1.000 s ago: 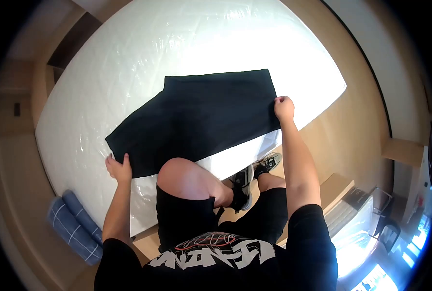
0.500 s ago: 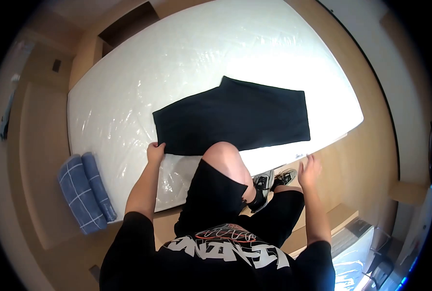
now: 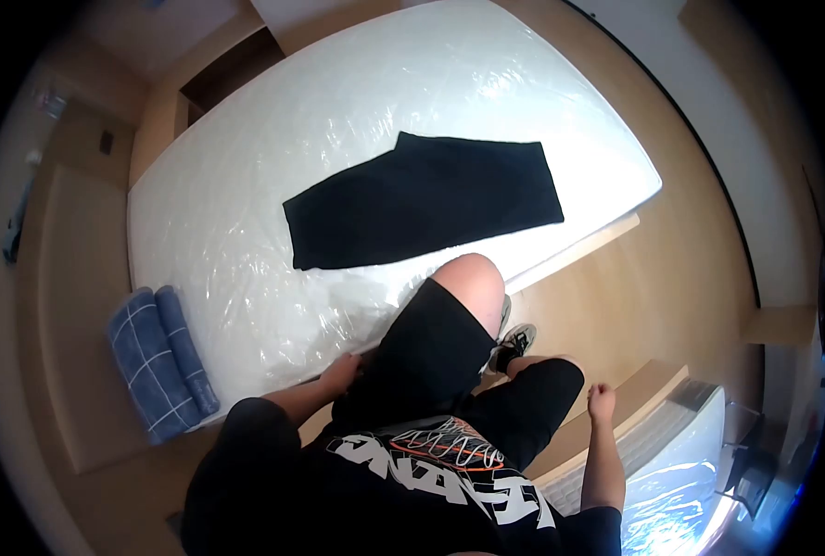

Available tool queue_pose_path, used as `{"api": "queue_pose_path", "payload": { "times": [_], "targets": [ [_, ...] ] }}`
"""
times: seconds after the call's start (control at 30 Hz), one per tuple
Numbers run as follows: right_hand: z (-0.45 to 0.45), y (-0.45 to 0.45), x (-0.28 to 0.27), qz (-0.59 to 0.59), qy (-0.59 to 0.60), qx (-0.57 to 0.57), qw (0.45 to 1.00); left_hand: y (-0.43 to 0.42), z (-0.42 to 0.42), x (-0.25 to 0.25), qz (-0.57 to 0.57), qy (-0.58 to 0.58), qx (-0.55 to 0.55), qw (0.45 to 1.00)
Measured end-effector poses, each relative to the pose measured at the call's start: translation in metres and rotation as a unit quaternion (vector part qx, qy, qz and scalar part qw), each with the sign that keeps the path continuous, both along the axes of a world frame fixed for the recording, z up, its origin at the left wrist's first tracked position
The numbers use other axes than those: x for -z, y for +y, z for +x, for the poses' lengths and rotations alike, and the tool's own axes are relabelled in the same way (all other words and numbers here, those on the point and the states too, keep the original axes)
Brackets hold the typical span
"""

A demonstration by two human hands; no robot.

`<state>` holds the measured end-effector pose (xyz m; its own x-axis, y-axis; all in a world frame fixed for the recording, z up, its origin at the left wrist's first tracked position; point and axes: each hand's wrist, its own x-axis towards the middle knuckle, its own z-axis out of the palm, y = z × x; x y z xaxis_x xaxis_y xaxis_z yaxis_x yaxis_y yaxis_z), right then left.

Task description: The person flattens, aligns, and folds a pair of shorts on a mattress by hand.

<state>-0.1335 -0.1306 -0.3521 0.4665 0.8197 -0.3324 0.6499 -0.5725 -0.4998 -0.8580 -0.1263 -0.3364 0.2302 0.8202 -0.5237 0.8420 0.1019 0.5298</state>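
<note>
A pair of black shorts or trousers (image 3: pixel 426 199), folded in half lengthwise, lies flat on the plastic-wrapped white mattress (image 3: pixel 246 306). Neither hand touches it. My left hand (image 3: pixel 343 372) is down by the mattress's near edge, beside my left thigh, its fingers partly hidden. Over on the right, my right hand (image 3: pixel 602 400) hangs in the air past my right knee, fingers curled in and nothing visible in them. My bent left knee (image 3: pixel 473 278) is close to the mattress edge.
A rolled blue checked bundle of bedding (image 3: pixel 158 366) rests at the mattress's left corner. Wooden panelling (image 3: pixel 79 306) borders that side. Behind my right hand stands a second plastic-wrapped mattress (image 3: pixel 677 482) on a wooden frame. Wood-coloured floor (image 3: pixel 653 287) stretches along the right.
My left hand has let go of the black garment's near left corner and drawn back to my thigh. My right hand has moved down and curled. The view has shifted, and my legs have turned.
</note>
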Motion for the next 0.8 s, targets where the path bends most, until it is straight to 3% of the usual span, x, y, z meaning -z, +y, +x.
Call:
{"api": "queue_pose_path", "payload": {
  "times": [0.07,0.13,0.17,0.2,0.23,0.27,0.3,0.33,0.37,0.53,0.63,0.8],
  "targets": [
    [-0.016,0.03,-0.033,0.034,0.033,0.035,0.998,0.025,0.016,0.001,-0.023,0.032,0.051,0.998],
    [-0.048,0.05,-0.064,0.081,0.053,0.047,0.994,0.05,0.048,-0.028,0.131,0.029,-0.058,0.989],
    [-0.062,0.059,-0.077,0.111,0.062,0.041,0.991,0.065,0.058,-0.031,0.221,0.031,-0.028,0.974],
    [-0.088,0.066,-0.095,0.073,0.048,0.019,0.996,0.089,0.088,-0.083,0.235,0.077,-0.032,0.968],
    [-0.111,0.069,-0.101,0.049,0.065,0.003,0.997,0.11,0.099,-0.089,0.234,0.103,-0.031,0.966],
    [-0.134,0.073,-0.117,-0.026,0.021,-0.059,0.998,0.129,0.106,-0.093,0.231,0.13,-0.03,0.964],
    [-0.173,0.074,-0.143,-0.106,-0.157,-0.131,0.973,0.146,0.119,-0.102,0.216,0.165,-0.055,0.961],
    [-0.193,0.074,-0.152,-0.138,-0.196,-0.162,0.957,0.161,0.126,-0.108,0.199,0.199,-0.08,0.956],
    [-0.203,0.075,-0.155,-0.169,-0.234,-0.192,0.938,0.174,0.121,-0.102,0.209,0.204,-0.073,0.954],
    [-0.202,0.076,-0.136,-0.203,-0.201,-0.188,0.94,0.222,0.093,-0.067,0.259,0.295,-0.085,0.916],
    [-0.203,0.083,-0.121,-0.203,-0.194,-0.195,0.94,0.225,0.081,-0.05,0.218,0.263,-0.051,0.938],
    [-0.196,0.123,-0.114,-0.256,-0.169,-0.183,0.934,0.229,0.084,-0.039,0.13,0.309,-0.045,0.941]
  ]
}}
